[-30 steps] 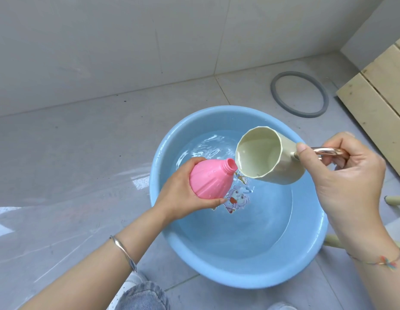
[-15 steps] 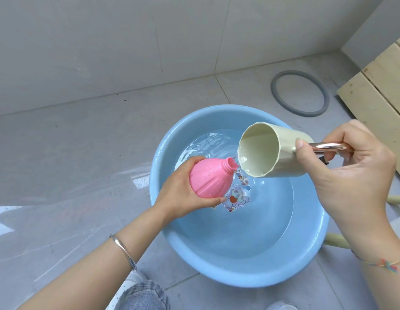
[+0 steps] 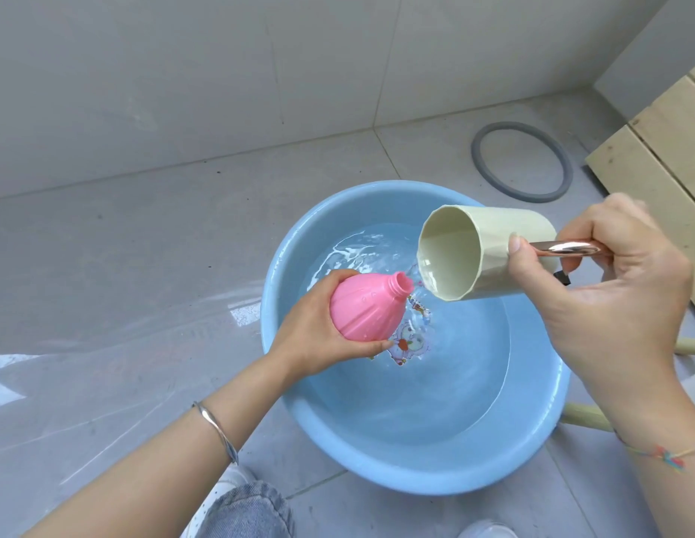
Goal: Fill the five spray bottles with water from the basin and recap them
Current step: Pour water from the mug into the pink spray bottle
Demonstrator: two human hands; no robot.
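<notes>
We hold the uncapped pink bottle [image 3: 363, 310] tilted over the basin [image 3: 377, 460], left hand [image 3: 314, 335] wrapped around its body; right hand [image 3: 610, 297] grips the cup [image 3: 489, 254] handle, pouring. Filling underway; recapping remains. Other four bottles not visible.

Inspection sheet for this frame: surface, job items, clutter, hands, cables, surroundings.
Surface: grey tiled floor; what looks like clear film at left.
Job's things: blue basin holding water; pink bottle uncapped, tilted over it; cream cup tipped at the bottle's mouth. Other bottles, caps: nothing seen.
Clutter: grey ring on the floor beyond the basin.
Grippers: left hand grips the pink bottle; right hand holds the cream cup's metal handle.
Cables: nothing seen.
Surroundings: grey wall; wooden planks at right.
</notes>
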